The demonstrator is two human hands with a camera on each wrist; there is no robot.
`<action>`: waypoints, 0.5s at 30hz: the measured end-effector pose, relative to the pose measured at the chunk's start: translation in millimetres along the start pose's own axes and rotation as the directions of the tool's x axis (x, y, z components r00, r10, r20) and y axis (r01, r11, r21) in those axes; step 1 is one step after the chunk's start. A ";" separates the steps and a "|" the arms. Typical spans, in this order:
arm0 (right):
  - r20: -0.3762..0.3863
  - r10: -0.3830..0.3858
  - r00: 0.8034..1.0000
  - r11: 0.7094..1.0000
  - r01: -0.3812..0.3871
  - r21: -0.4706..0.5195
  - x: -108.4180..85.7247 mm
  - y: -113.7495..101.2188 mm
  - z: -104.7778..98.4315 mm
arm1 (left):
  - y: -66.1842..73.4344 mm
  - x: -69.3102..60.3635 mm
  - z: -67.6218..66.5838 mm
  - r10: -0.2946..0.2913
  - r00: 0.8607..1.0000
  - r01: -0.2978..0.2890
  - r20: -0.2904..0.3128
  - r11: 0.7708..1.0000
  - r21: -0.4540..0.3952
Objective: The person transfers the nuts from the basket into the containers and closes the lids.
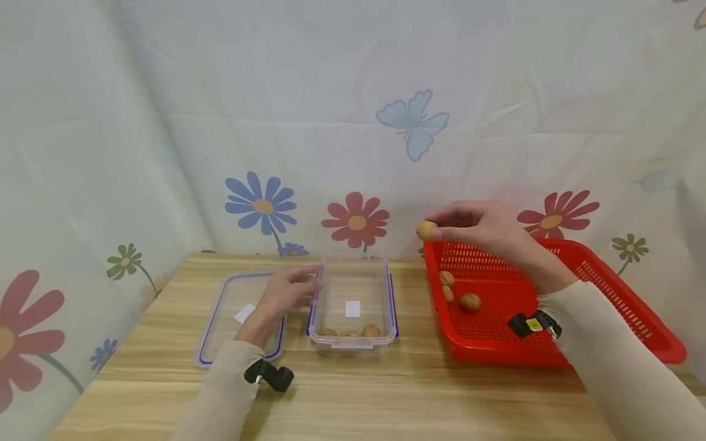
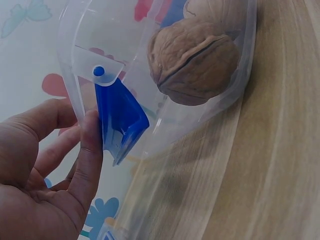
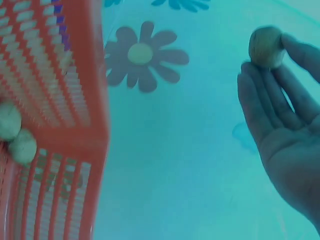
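Note:
Between thumb and fingertips, my right hand [image 1: 482, 229] pinches a walnut [image 1: 427, 230], raised above the near-left rim of the red basket [image 1: 510, 352]. The same walnut [image 3: 266, 47] shows against the backdrop in the right wrist view. My left hand [image 1: 289, 291] is at the left side of a clear plastic container [image 1: 353, 278]; its fingers are loosely bent and touch the side by the blue latch [image 2: 120, 117]. Walnuts [image 1: 371, 331] lie along the container's near end, one large walnut [image 2: 195, 62] showing in the left wrist view. More walnuts [image 1: 470, 302] lie in the basket's left part.
A clear lid [image 1: 220, 334] with a blue seal lies flat on the wooden table [image 1: 331, 392], left of the container and partly behind the left arm. A white patterned cloth [image 1: 309, 122] hangs behind the table. The basket stands right of the container.

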State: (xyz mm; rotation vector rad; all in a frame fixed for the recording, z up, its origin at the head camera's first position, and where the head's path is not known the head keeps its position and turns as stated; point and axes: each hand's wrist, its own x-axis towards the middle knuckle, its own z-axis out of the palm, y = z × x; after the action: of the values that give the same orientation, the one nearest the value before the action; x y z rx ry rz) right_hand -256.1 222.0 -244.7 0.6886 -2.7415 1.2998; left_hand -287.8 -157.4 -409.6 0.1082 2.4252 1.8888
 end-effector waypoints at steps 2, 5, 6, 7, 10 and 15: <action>-0.025 -0.031 0.999 1.000 0.031 0.004 -1.3 -4.1 7.4 | -0.6 0.5 0.3 -0.001 1.000 0.001 0.001 1.000 -0.012; -0.053 -0.066 0.996 0.997 0.068 0.033 -2.4 -7.8 19.7 | -1.7 1.2 0.6 -0.002 1.000 0.002 0.003 1.000 -0.015; -0.061 -0.075 0.995 0.996 0.078 0.039 -2.3 -8.6 24.1 | -1.7 1.3 0.7 -0.006 1.000 0.006 0.000 1.000 -0.016; -0.067 -0.082 0.994 0.995 0.086 0.048 -2.3 -9.6 28.8 | -1.5 1.1 0.6 -0.006 1.000 0.006 -0.001 1.000 -0.015; -0.069 -0.101 0.993 0.991 0.106 0.079 -1.9 -12.9 44.3 | -0.8 0.5 0.1 -0.005 1.000 0.005 -0.005 1.000 -0.009; -0.055 -0.065 0.996 0.986 0.072 0.153 -3.0 -20.4 69.5 | -0.5 -0.6 -0.6 -0.004 1.000 0.004 0.000 1.000 -0.021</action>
State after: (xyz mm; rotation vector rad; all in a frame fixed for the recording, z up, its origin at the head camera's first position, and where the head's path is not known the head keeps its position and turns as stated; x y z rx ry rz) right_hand -234.2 160.3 -275.7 0.7424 -2.5739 1.5054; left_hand -287.3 -158.2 -410.0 0.1027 2.4034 1.9121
